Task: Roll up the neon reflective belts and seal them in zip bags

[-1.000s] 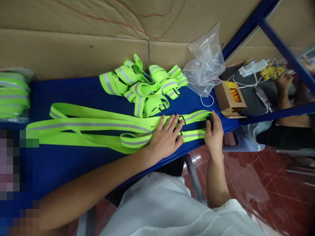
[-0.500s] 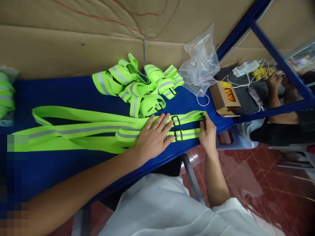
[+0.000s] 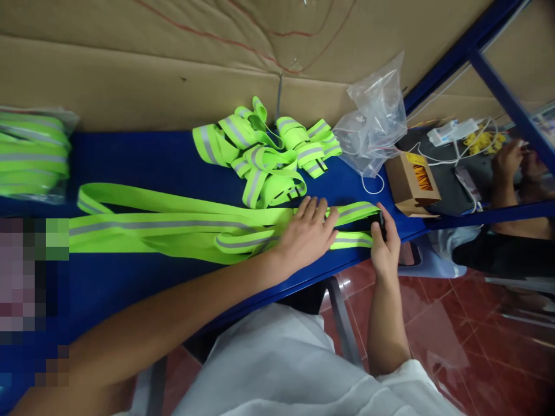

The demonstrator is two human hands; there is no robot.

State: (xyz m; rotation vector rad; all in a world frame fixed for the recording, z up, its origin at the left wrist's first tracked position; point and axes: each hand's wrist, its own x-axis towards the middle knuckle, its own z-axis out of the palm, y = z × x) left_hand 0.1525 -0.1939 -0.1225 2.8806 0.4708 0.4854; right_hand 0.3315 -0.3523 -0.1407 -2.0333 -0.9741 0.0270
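Note:
A long neon-green reflective strap (image 3: 173, 224) with a grey stripe lies stretched in loose loops along the blue table. My left hand (image 3: 307, 234) rests flat across it, fingers extended and pressing down, hiding part of the webbing and the adjuster slides. At the strap's right end, my right hand (image 3: 385, 242) pinches a black buckle (image 3: 381, 223) between thumb and fingers, near the table's front edge. Behind my left hand sits a pile of bundled green straps (image 3: 260, 164).
A clear plastic bag (image 3: 375, 118) and an open cardboard box (image 3: 411, 185) with orange contents stand at the back right. On the left lies a bagged stack of green straps (image 3: 32, 153). Beyond the blue frame (image 3: 503, 86), another person's hands (image 3: 509, 164) show.
My left hand has slid right along the strap, now covering the adjuster slides that were visible. My right hand keeps its grip on the buckle. The view has shifted left.

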